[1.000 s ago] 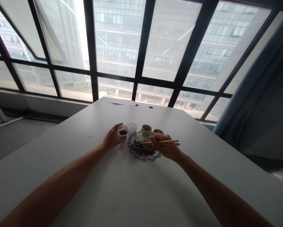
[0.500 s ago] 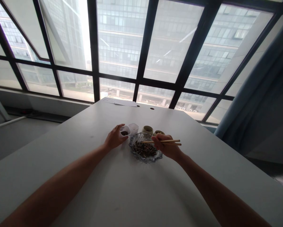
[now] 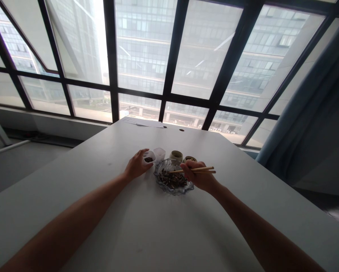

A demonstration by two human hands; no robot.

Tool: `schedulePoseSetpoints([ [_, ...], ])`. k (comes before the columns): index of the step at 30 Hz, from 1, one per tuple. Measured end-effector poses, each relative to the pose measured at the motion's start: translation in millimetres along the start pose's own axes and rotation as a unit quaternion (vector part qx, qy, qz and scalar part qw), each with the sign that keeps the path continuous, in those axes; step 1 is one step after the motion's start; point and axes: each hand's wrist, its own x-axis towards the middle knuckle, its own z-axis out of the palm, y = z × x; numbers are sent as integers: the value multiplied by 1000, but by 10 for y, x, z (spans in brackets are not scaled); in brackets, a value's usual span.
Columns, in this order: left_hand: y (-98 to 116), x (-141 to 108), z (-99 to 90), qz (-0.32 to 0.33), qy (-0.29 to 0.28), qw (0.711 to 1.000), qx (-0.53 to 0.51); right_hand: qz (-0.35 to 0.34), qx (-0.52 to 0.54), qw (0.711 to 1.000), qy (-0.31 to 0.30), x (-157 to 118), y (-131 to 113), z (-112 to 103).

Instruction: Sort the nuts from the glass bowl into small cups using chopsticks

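My left hand point(image 3: 137, 164) is closed round a small white plastic cup point(image 3: 151, 154), tilted toward me, with small dark pieces in its bottom. In my right hand point(image 3: 199, 176) is a pair of wooden chopsticks point(image 3: 205, 170), their tips over the far left part of a clear glass bowl point(image 3: 160, 184). Dark, elongated pieces that look like sunflower seeds point(image 3: 173, 181) lie in the bowl. Whether the tips hold a seed is too small to tell. A second clear plastic cup point(image 3: 159, 154) stands just behind the bowl, right of the held cup.
Behind the bowl stands a greenish ceramic cup point(image 3: 176, 155). Another small cup point(image 3: 189, 158), partly hidden by my right hand, has pale pieces in it. Papers point(image 3: 146, 123) lie at the white table's point(image 3: 146, 226) far edge, by the windows. A blue curtain point(image 3: 302, 109) hangs at right.
The chopstick tips have dipped slightly lower toward the seeds in the bowl. My left hand keeps the cup in the same place.
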Motion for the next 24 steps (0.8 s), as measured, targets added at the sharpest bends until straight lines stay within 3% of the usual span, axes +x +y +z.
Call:
schedulePoseSetpoints([
  [8,8,3,-3,1,-1,1000,-4,-13,30,999,-2,-13,63,19],
  [12,5,2,17,-28,-1,1000,-6,50,118,990,60,-62,235,77],
  [17,-139,16,-16,-93,-13,995,-26,144,220,950,167,-78,495,83],
  [21,-192,132,-158,-116,-53,990,-52,146,249,940,182,-76,601,-22],
  [24,-11,325,-169,-70,-32,997,-21,137,253,940,186,-77,635,-107],
])
